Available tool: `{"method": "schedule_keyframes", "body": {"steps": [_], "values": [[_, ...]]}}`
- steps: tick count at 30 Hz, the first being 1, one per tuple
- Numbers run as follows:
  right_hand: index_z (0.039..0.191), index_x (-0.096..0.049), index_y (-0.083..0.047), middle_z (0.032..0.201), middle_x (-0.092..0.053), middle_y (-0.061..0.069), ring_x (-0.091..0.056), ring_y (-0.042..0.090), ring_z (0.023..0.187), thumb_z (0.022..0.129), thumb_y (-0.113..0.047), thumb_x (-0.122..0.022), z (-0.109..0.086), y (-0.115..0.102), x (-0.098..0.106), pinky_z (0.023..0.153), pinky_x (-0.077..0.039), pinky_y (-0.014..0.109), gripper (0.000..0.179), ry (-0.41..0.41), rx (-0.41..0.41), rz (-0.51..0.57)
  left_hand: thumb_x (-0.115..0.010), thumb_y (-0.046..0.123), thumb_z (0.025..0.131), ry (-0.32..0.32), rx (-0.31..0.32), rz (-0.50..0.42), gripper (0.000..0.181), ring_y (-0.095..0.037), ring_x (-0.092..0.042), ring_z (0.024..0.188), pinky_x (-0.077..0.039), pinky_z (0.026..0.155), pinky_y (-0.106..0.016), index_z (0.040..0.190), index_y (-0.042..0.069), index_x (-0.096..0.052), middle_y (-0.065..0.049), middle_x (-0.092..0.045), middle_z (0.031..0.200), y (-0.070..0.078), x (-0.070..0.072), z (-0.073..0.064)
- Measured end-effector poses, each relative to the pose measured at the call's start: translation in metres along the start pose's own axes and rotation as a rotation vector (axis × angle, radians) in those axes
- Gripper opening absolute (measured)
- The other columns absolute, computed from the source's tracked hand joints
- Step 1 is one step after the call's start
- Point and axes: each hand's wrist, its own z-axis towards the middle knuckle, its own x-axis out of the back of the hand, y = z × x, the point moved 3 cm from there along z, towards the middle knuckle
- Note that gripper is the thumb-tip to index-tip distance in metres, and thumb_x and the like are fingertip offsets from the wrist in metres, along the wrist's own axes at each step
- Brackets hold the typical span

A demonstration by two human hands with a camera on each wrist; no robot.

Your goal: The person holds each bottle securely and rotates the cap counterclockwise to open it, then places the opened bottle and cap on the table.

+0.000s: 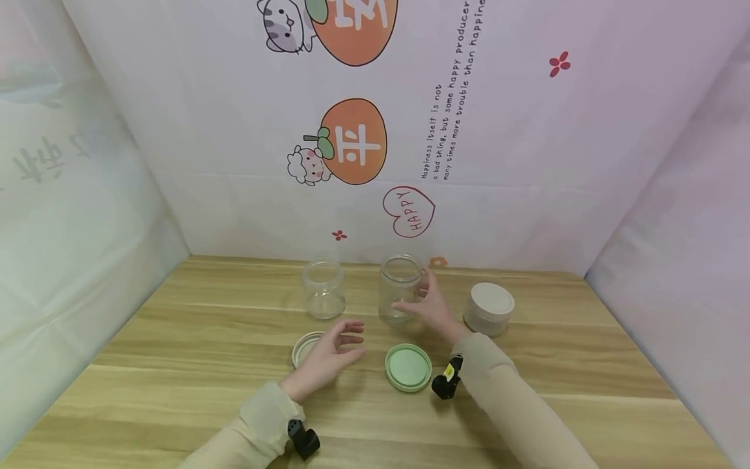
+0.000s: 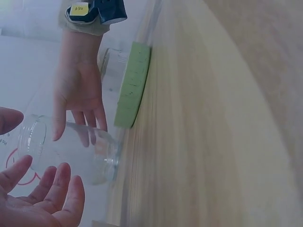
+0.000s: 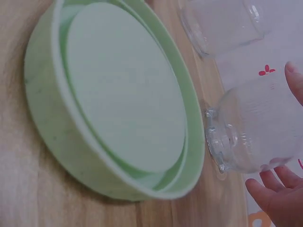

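Note:
A tall clear glass jar stands upright without a lid at the back middle. My right hand is around its right side, thumb in front and fingers spread beyond; whether they touch the glass is hard to tell. My left hand hangs with loosely bent fingers, holding nothing, and partly covers a pale round lid. Between the forearms, a green lid lies with its inner side up. In the right wrist view the same green lid looms close, the jar beyond it.
Another open glass jar stands at the back left. To the right of my right hand is a wider jar with a white lid on it. A printed cloth rises behind the wooden table, with pale cloth on both sides.

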Motion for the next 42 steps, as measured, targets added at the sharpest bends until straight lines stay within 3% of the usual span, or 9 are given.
{"method": "schedule_keyframes", "body": {"steps": [11,23,30,36,42], "values": [[0.149,-0.016,-0.011,0.13,-0.046,0.03,-0.048,0.045,0.12,0.081,-0.012,-0.074,-0.018,0.012,0.022,0.09,-0.052,0.047,0.089,-0.07,-0.027,0.057,-0.058,0.002,0.091,-0.018,-0.003,-0.012,0.044,-0.04,-0.05,0.119,-0.046,0.099,-0.044,0.131,-0.006,-0.043,-0.027,-0.046,0.13,0.002,-0.008,0.003],[0.143,-0.028,-0.003,0.125,-0.054,0.027,-0.054,0.039,0.116,0.088,-0.022,-0.067,-0.056,0.023,0.045,0.095,-0.048,0.047,0.071,-0.123,-0.048,-0.081,-0.058,0.003,0.091,-0.013,-0.009,-0.049,0.044,-0.037,-0.05,0.12,-0.045,0.101,-0.043,0.131,-0.005,-0.044,-0.025,-0.047,0.134,0.003,-0.02,0.011],[0.14,-0.034,-0.001,0.124,-0.056,0.026,-0.055,0.037,0.115,0.09,-0.021,-0.065,-0.074,0.034,0.062,0.095,-0.048,0.044,0.062,-0.115,-0.075,-0.104,-0.058,0.005,0.092,-0.026,-0.012,-0.059,0.044,-0.037,-0.05,0.121,-0.045,0.101,-0.043,0.132,-0.005,-0.043,-0.025,-0.046,0.135,0.006,-0.028,0.015],[0.138,-0.036,0.004,0.124,-0.055,0.028,-0.055,0.035,0.113,0.09,-0.019,-0.064,-0.086,0.042,0.078,0.089,-0.051,0.034,0.06,-0.104,-0.074,-0.075,-0.058,0.011,0.093,-0.057,-0.001,-0.091,0.045,-0.036,-0.048,0.123,-0.043,0.102,-0.043,0.132,-0.002,-0.042,-0.023,-0.045,0.136,0.007,-0.036,0.019],[0.13,-0.043,0.01,0.123,-0.052,0.028,-0.057,0.018,0.101,0.09,-0.015,-0.063,-0.092,0.05,0.096,0.082,-0.055,0.029,0.052,-0.049,-0.119,-0.037,-0.057,0.013,0.094,-0.069,0.0,-0.099,0.043,-0.036,-0.048,0.123,-0.043,0.102,-0.043,0.132,-0.001,-0.042,-0.023,-0.045,0.136,0.009,-0.043,0.024]]}}
